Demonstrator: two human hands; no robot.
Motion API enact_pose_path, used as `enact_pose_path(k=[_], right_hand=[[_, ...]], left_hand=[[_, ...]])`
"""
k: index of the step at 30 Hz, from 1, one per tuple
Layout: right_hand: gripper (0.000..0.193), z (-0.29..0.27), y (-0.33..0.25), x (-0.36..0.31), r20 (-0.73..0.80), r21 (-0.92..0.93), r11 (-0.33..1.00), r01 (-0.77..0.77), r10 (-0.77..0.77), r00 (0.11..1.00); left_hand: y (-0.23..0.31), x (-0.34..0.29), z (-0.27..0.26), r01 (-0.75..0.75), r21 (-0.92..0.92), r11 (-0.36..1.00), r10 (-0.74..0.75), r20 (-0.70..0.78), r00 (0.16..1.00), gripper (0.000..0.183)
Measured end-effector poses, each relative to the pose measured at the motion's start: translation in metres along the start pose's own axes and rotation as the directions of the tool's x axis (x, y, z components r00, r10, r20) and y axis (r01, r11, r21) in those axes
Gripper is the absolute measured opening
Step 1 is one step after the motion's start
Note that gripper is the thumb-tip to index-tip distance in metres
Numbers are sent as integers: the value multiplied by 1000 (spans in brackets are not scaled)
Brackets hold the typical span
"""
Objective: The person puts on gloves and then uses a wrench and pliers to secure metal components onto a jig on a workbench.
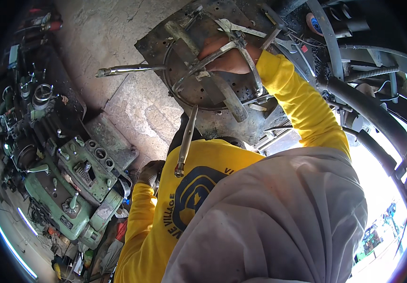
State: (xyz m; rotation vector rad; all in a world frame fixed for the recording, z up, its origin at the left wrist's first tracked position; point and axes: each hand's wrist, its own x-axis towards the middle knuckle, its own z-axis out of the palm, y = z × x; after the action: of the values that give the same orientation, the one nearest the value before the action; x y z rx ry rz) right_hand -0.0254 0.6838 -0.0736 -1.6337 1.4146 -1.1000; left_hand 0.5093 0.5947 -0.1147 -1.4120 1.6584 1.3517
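Observation:
My right hand, in a yellow sleeve, reaches into a round metal frame with curved flat bars. Its fingers look curled near a flat bar, partly hidden behind the curved bars, so what they hold does not show. Two tubular legs stick out from the frame: one leg to the left, another leg toward my body. Under the frame lies a dark metal plate with small holes. My left hand, dark and apparently gloved, hangs low at my left side. Its fingers look closed around something too hidden to name.
A green lathe with levers stands at the left. An open-ended wrench lies at the table's far side. Bent pipes and a thick dark tube crowd the right. Concrete floor lies between lathe and table.

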Motion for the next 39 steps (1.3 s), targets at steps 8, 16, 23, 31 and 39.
enact_pose_path(k=[8, 16, 23, 31, 39], right_hand=[[32, -3, 4, -17, -66, 58, 995, -79, 83, 994], [33, -11, 2, -23, -206, -89, 994, -57, 37, 978], [63, -23, -7, -38, -254, -662, 702, -263, 120, 960], [73, -23, -3, -34, -140, -692, 710, -130, 44, 989], [34, -3, 6, -28, -152, 64, 997, -45, 55, 987]], left_hand=[[7, -3, 3, 57, -101, 993, -58, 0, 998, 30], [20, -9, 0, 117, -191, 975, -119, 1, 993, 31], [21, -10, 2, 137, -215, 967, -138, 10, 990, 33], [24, -12, -1, 138, -218, 966, -138, 17, 990, 36], [33, -16, 1, 160, -289, 944, -158, 30, 987, 39]])
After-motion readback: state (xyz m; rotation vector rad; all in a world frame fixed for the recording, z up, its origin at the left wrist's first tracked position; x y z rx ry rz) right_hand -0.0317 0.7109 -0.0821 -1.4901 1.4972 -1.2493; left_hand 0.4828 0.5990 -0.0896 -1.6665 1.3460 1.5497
